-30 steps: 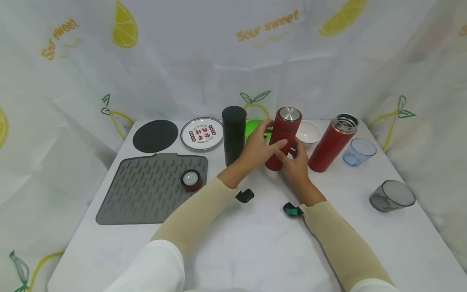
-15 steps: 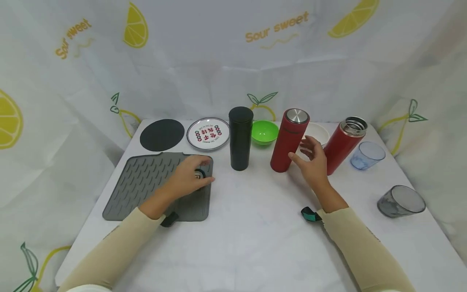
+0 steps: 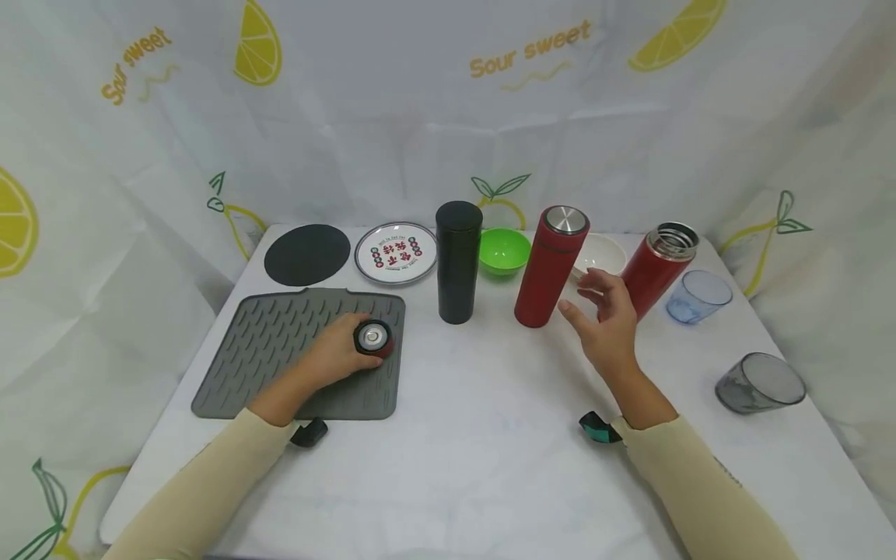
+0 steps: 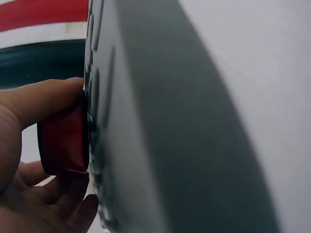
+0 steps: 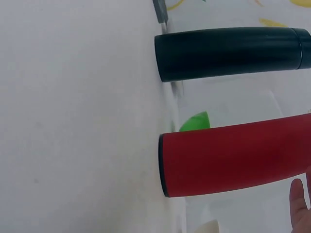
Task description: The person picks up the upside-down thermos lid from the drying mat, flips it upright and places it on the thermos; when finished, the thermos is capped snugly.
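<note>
My left hand (image 3: pixel 332 356) grips a red bottle lid (image 3: pixel 373 339) by its sides, thumb and fingers around it. In the left wrist view the lid (image 4: pixel 64 141) sits against the ribbed top of a grey mat (image 3: pixel 280 342). A black rim and a silvery centre face up. My right hand (image 3: pixel 610 330) is held with loose fingers beside a closed red thermos (image 3: pixel 546 276); nothing is in its grasp. Behind that hand stands a lidless red thermos (image 3: pixel 651 276), its steel mouth showing and its base hidden. Whether the fingers touch either thermos I cannot tell.
A black thermos (image 3: pixel 458 264) stands left of the closed red one. Behind are a green bowl (image 3: pixel 504 253), a white bowl (image 3: pixel 607 253), a printed plate (image 3: pixel 396 272) and a black round mat (image 3: pixel 308 255). A blue glass (image 3: pixel 696 298) and a grey glass (image 3: pixel 759 385) stand at right.
My left hand has left the closed red thermos, swung left to the mat and taken hold of the lid. My right hand has come away from that thermos, slightly rightward.
</note>
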Demonstrator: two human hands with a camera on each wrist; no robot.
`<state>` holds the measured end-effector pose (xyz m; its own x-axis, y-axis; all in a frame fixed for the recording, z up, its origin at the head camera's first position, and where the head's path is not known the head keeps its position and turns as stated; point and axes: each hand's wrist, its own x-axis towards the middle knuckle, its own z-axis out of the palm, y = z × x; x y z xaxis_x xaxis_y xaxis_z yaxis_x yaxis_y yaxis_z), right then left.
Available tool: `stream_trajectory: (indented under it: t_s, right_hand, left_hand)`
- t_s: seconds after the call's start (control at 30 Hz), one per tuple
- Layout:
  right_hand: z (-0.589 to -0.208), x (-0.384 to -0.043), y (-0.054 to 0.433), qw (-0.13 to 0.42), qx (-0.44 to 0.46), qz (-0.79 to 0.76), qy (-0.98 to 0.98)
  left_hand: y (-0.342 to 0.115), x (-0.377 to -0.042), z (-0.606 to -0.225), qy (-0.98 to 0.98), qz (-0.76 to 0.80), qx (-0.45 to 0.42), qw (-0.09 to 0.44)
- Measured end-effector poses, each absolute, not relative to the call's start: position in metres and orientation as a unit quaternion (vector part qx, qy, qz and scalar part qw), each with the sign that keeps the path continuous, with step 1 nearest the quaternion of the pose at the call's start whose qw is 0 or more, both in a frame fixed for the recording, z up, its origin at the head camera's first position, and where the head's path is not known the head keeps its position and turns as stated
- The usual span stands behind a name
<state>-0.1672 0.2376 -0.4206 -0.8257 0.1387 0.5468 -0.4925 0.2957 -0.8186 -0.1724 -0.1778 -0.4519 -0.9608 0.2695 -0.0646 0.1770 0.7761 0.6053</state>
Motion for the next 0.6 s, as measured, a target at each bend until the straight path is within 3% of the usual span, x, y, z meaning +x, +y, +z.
stream_trajectory:
  t_s: [0.6]
  right_hand:
    - [-0.405, -0.135, 0.177, 0.095, 0.184, 0.601, -0.772]
  left_hand:
    - [-0.050, -0.173, -0.407, 0.870, 0.290, 0.355, -0.179]
